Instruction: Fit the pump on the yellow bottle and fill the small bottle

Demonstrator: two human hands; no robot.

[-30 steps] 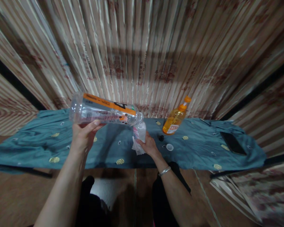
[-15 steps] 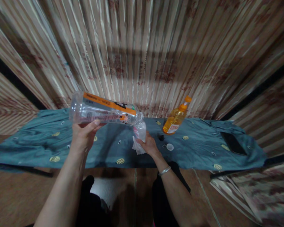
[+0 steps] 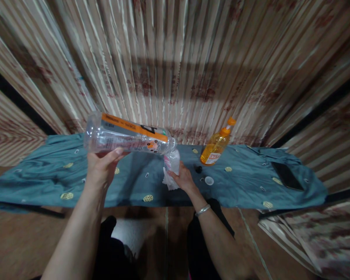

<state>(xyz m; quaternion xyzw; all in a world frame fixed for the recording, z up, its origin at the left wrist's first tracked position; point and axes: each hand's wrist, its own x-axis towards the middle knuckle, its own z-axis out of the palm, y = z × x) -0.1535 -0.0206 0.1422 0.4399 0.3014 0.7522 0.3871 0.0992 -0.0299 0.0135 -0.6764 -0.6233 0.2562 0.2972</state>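
Observation:
Held nearly level in my left hand (image 3: 103, 165) is a large clear plastic bottle (image 3: 128, 134) with an orange and grey label. Its uncapped neck points right, tipped over the mouth of a small clear bottle (image 3: 172, 157). My right hand (image 3: 183, 177) is wrapped round that small bottle and keeps it upright on the cloth. White tissue (image 3: 170, 183) lies against the small bottle's base, partly under my right fingers. Whether liquid runs between the two necks is too fine to see. To the right are a white cap (image 3: 209, 181) and a small dark cap (image 3: 198, 169).
A dish soap bottle (image 3: 214, 149) with orange liquid stands right of my hands. A black phone (image 3: 287, 175) lies at the right end of the table, which has a teal patterned cloth (image 3: 245, 190). Striped curtains (image 3: 175, 70) hang close behind.
The large bottle's base has shifted very slightly left. Both hands keep their holds, and the other things stay where they were.

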